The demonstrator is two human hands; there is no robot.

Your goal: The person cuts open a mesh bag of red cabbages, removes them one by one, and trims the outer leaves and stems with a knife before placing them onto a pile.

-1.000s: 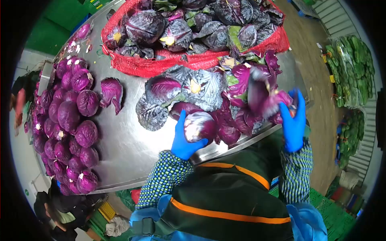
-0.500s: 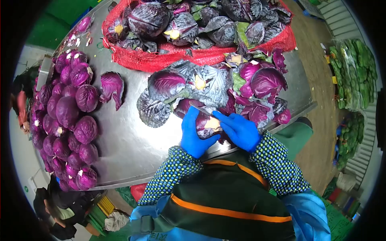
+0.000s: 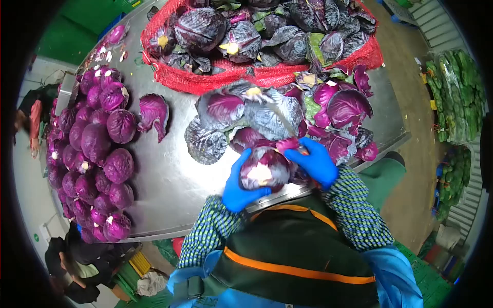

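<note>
A red cabbage head (image 3: 272, 163) with a pale cut stem end sits near the table's front edge. My left hand (image 3: 238, 186), in a blue glove, is wrapped round its left side. Against its upper right is my right hand (image 3: 319, 165), gloved too and closed on a knife (image 3: 284, 122), whose blade is smeared by motion and points up and away. A bright purple leaf piece (image 3: 286, 145) lies by the right fingers. Just beyond spread loose dark outer leaves (image 3: 272, 114), with more purple trimmed leaves (image 3: 349, 109) to the right.
A red mesh bag (image 3: 177, 81) full of untrimmed cabbages lies at the back of the metal table (image 3: 159, 190). Trimmed purple heads (image 3: 96, 142) are piled along the left, near a single loose leaf (image 3: 153, 115). Bagged green vegetables (image 3: 454, 95) stand off to the right; people show at far left.
The cabbage has turned, so its cut stem faces me more. My right hand has shifted right and a leaf piece has come away by it. The whole view has moved slightly.
</note>
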